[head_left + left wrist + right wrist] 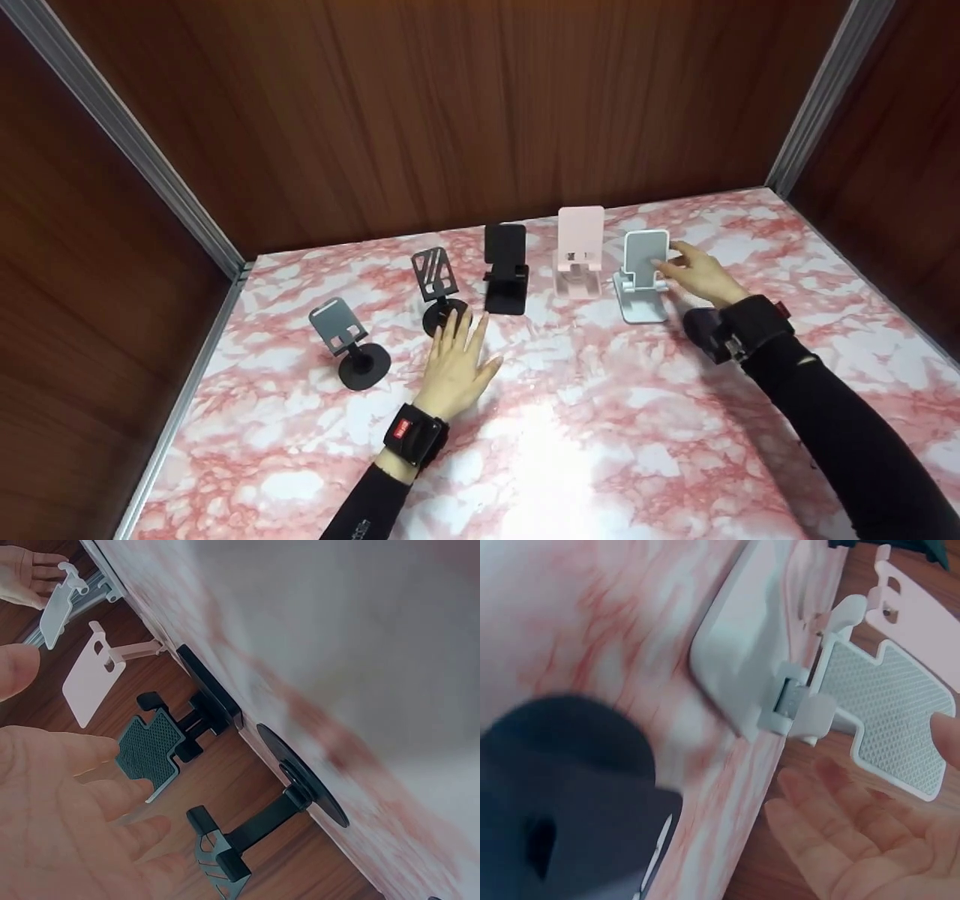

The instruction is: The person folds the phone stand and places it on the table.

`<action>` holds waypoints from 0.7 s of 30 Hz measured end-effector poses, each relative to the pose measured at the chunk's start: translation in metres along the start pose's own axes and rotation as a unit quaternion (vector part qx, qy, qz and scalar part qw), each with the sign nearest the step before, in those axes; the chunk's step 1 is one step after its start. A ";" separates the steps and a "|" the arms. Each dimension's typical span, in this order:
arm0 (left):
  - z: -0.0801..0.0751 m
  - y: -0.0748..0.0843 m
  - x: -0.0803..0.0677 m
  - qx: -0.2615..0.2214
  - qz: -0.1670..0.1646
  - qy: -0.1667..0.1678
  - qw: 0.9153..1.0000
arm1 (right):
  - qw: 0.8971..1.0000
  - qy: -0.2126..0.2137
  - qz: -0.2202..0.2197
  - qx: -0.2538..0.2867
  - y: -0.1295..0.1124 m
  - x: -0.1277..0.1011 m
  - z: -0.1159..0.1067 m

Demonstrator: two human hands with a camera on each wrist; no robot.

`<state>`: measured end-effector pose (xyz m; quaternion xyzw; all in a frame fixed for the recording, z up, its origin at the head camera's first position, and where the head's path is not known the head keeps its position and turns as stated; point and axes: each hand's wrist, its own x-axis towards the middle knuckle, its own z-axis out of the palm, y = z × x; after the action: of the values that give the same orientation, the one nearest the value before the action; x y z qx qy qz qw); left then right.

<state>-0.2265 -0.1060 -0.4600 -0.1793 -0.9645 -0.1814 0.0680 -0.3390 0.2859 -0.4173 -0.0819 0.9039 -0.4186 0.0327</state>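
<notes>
A white phone stand with a grey pad (646, 251) stands at the right of the row. My right hand (701, 276) is at its right edge, thumb over the front of the pad; in the right wrist view the fingers (840, 829) reach past the plate, loosely extended and not wrapped round it. Whether the thumb touches the pad I cannot tell. My left hand (454, 375) is spread palm down, its fingertips just in front of a black round-based stand with a slotted plate (433, 271). Nothing is in the left hand.
Between the hands stand a black phone stand (506, 251) and a pink one (580, 232). Another round-based stand with a grey plate (337, 322) is at the left. The marbled table (300, 450) meets wooden walls (450, 112). A dark object (703, 330) is by the right wrist.
</notes>
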 end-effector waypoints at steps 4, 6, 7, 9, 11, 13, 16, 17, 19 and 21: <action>0.002 0.003 0.001 0.003 0.004 0.001 1.000 | 0.998 0.036 -0.003 0.048 -0.001 0.004 0.003; 0.004 0.005 0.002 0.004 0.005 -0.003 1.000 | 0.996 0.057 -0.005 0.068 0.000 0.006 0.004; 0.005 0.006 0.002 0.005 0.006 -0.005 1.000 | 0.995 0.068 -0.004 0.075 0.000 0.007 0.004; 0.006 0.008 0.003 0.004 0.009 -0.008 1.000 | 0.992 0.083 -0.001 0.091 0.000 0.009 0.005; 0.008 0.010 0.004 0.002 0.009 -0.013 1.000 | 0.989 0.093 0.003 0.114 0.001 0.011 0.005; 0.009 0.012 0.005 0.001 0.010 -0.017 1.000 | 0.986 0.096 0.007 0.138 0.001 0.012 0.004; 0.012 0.016 0.007 -0.002 0.009 -0.026 1.000 | 0.980 0.100 0.008 0.169 0.002 0.012 0.003; 0.012 0.017 0.008 -0.002 0.010 -0.028 1.000 | 0.979 0.101 0.008 0.178 0.002 0.011 0.003; 0.013 0.019 0.009 -0.002 0.013 -0.030 0.999 | 0.977 0.103 0.005 0.189 0.001 0.010 0.002; 0.013 0.022 0.010 0.000 0.015 -0.031 0.999 | 0.975 0.100 0.001 0.197 0.001 0.008 0.002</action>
<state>-0.2285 -0.0790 -0.4634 -0.1992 -0.9635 -0.1744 0.0408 -0.3463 0.2837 -0.4191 -0.0305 0.8025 -0.5943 -0.0419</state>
